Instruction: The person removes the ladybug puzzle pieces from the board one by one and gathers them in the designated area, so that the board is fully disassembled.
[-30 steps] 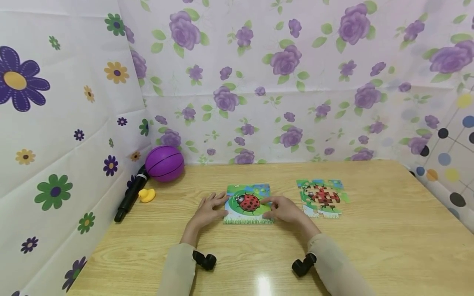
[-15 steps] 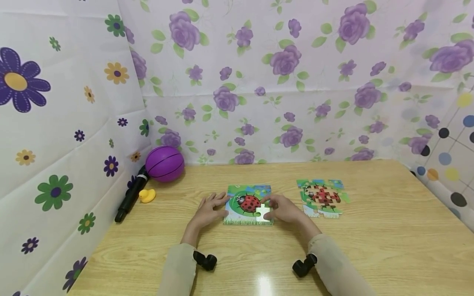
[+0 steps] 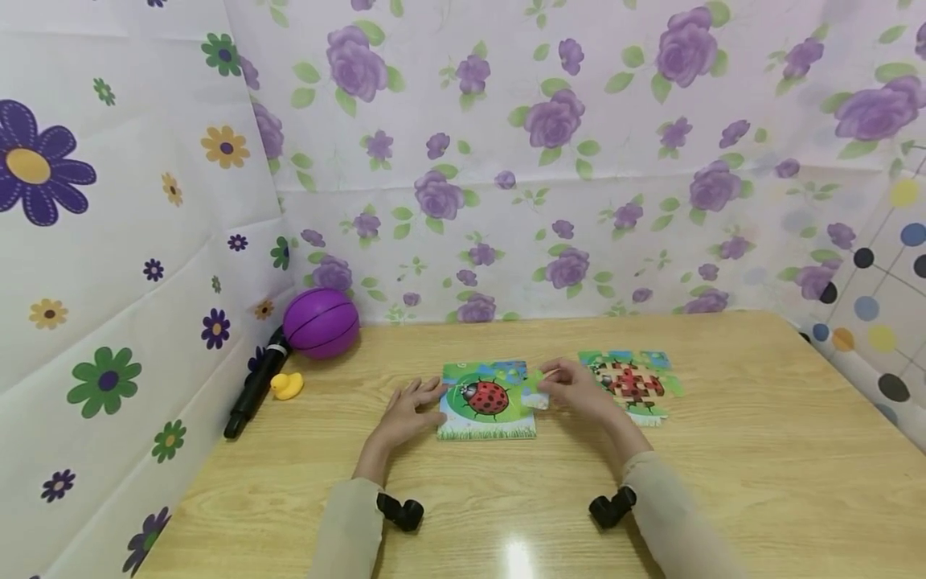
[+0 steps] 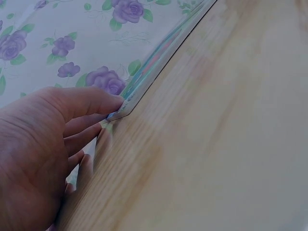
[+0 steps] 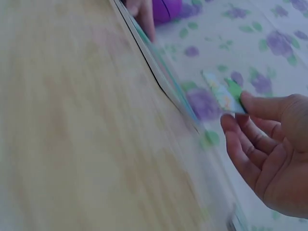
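A square ladybug puzzle [image 3: 486,400] lies flat on the wooden table [image 3: 752,450]. My left hand [image 3: 405,410] rests beside its left edge with straight fingers, and the thumb [image 4: 103,102] touches the board's corner [image 4: 117,114]. My right hand [image 3: 571,390] hovers at the puzzle's right edge. It pinches a small green and white puzzle piece [image 3: 536,392] between thumb and fingers [image 5: 252,103]; that piece [image 5: 222,95] is held above the table. A second, loosely joined puzzle [image 3: 633,383] lies just right of that hand.
A purple ball [image 3: 321,322], a black pump [image 3: 255,386] and a yellow toy duck [image 3: 287,385] sit at the table's left rear. Flowered sheets wall in the left, back and right sides. Black wrist mounts [image 3: 401,511] show near the front edge.
My right hand has picked a piece up at the ladybug puzzle's lower right and carried it up and to the right. My left hand has stayed in place.
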{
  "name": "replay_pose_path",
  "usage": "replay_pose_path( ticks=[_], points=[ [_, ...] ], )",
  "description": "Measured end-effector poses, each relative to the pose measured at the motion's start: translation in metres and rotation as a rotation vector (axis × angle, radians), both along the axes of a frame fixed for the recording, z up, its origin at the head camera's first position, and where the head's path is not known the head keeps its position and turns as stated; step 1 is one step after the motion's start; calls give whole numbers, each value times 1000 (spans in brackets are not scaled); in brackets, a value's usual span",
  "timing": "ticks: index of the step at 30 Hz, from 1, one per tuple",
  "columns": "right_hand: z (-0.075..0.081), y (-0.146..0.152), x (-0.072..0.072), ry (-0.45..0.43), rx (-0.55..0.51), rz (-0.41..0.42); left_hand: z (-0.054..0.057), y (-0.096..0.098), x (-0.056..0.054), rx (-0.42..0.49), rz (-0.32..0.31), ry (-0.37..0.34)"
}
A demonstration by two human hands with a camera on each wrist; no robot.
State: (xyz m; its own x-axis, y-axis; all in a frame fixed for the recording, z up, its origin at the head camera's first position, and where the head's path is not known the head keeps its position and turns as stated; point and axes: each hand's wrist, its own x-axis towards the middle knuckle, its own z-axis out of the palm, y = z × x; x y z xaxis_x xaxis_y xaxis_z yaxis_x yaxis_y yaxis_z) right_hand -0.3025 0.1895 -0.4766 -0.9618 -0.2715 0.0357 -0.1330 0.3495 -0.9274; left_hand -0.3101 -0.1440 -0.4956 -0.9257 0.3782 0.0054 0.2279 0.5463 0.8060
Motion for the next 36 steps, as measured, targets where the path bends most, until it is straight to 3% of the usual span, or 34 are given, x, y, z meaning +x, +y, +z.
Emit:
replay_pose_path(
  ticks=[4, 10, 14, 17, 20, 27, 36],
  points=[
    [3, 33, 1, -12, -1, -66, -2, -1, 0, -2, -4, -6],
    [3, 91, 14, 12, 80, -117, -2, -2, 0, -2, -12, 6],
    [1, 130, 25, -43, 113, -199, 0, -1, 0, 1, -24, 7],
    [-2, 156, 33, -127, 64, -265, 1, -1, 0, 3, -35, 7],
    [-7, 176, 41, -145, 94, -313, 0, -3, -1, 1, -38, 1],
    [-16, 197, 48, -122, 173, -297, -2, -6, -2, -9, -33, 6],
    [-18, 190, 44, -66, 240, -264, -1, -10, -1, -1, -21, -3]
  ],
)
